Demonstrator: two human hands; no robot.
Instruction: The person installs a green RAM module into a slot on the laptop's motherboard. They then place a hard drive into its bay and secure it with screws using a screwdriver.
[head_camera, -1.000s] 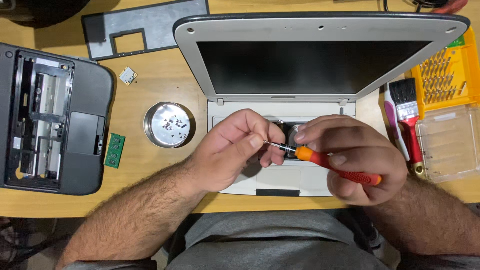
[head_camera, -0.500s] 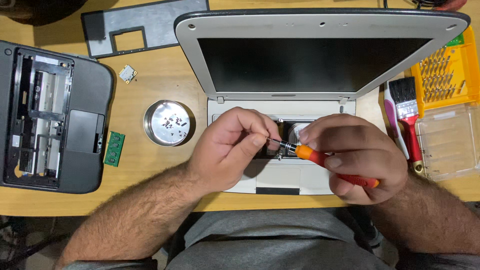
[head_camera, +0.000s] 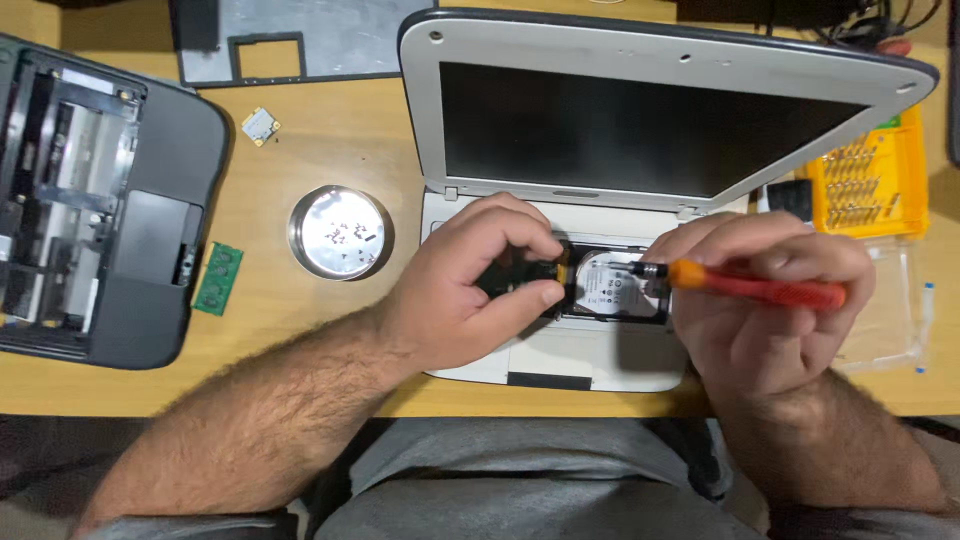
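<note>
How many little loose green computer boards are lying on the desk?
2. A long green memory stick lies beside the opened grey case. A small square card sits near the grey cover panel. Hands may hide others.

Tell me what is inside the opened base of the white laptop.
In the white laptop, a silver hard drive lies in a dark bay. The left hand pinches a black part at its left edge; the right hand with an orange screwdriver hides the bay's right side.
</note>
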